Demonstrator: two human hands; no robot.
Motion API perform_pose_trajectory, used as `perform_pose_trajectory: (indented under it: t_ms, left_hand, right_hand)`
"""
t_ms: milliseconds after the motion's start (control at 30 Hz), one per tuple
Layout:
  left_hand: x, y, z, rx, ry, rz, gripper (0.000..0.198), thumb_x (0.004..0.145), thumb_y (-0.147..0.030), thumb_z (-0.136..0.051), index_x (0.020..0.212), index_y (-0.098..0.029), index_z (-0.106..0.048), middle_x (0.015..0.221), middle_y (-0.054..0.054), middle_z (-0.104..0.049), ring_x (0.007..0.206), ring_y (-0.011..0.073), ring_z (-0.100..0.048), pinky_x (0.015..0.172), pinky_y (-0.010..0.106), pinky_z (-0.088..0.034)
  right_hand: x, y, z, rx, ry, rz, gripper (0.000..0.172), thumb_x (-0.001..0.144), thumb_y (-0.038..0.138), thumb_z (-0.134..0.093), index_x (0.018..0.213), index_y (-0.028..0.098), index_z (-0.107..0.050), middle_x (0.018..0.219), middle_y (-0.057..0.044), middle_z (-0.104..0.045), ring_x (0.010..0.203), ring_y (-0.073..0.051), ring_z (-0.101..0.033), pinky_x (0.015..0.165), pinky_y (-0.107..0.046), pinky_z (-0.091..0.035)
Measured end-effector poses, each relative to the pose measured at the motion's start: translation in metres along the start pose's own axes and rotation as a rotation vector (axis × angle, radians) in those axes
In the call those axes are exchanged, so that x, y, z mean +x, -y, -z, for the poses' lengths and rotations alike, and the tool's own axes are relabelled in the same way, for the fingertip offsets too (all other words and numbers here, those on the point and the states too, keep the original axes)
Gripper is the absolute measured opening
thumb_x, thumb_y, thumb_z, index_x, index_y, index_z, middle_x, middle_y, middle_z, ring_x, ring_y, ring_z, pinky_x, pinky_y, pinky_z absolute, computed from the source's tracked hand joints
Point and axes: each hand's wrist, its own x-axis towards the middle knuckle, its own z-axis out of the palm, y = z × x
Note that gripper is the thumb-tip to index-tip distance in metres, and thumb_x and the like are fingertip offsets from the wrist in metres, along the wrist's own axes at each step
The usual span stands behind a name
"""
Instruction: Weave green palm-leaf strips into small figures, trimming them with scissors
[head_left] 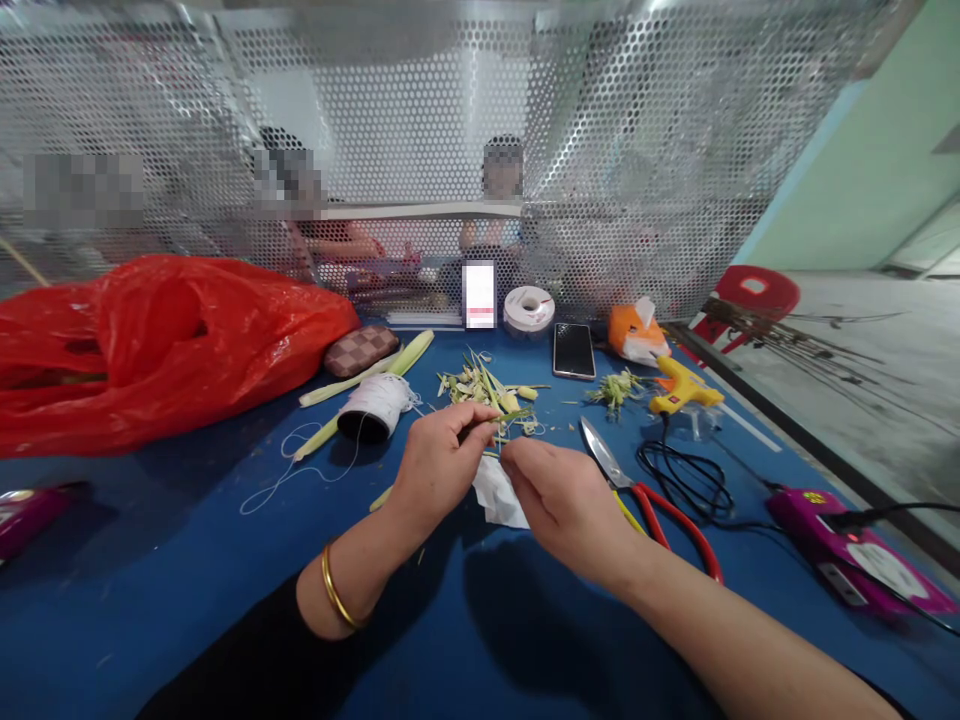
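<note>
My left hand (439, 460), with a gold bangle on its wrist, pinches a thin green plant strip (516, 414) between thumb and fingertips. Just to its right, my right hand (562, 500) is closed, fingertips pressed together; what they hold is hidden. Under and between the hands lies a piece of white paper (501, 497). Beyond them is a heap of pale green plant scraps (480, 385). A cone of white thread (379, 400) lies tipped on its side to the left, its loose thread trailing over the blue table. Red-handled scissors (609, 455) rest partly behind my right forearm.
Left: a red plastic bag (180, 340), checkered pouch (362, 350) and pale stalks (412, 352). Right: a phone (574, 351), tissue pack (637, 335), yellow glue gun (684, 388), black cable and purple power strip (855, 555). A perforated metal screen (405, 110) stands behind; people sit beyond it.
</note>
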Motion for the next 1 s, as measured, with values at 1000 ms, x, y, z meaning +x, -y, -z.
perform_pose_trajectory:
  t_ms: [1000]
  left_hand:
    - [-0.001,-0.007,0.01,-0.115,0.171,-0.041,0.014,0.089,-0.025,-0.052,0.082,-0.018,-0.062,0.068,-0.001,-0.065,0.057,0.0105,-0.055,0.057,0.023,-0.044]
  right_hand:
    - [0.019,-0.033,-0.002,0.526,0.005,-0.328,0.02,0.085,0.03,-0.054,0.07,0.018,-0.058,0.061,0.003,-0.049,0.058,-0.012,-0.044,0.055,-0.024,-0.034]
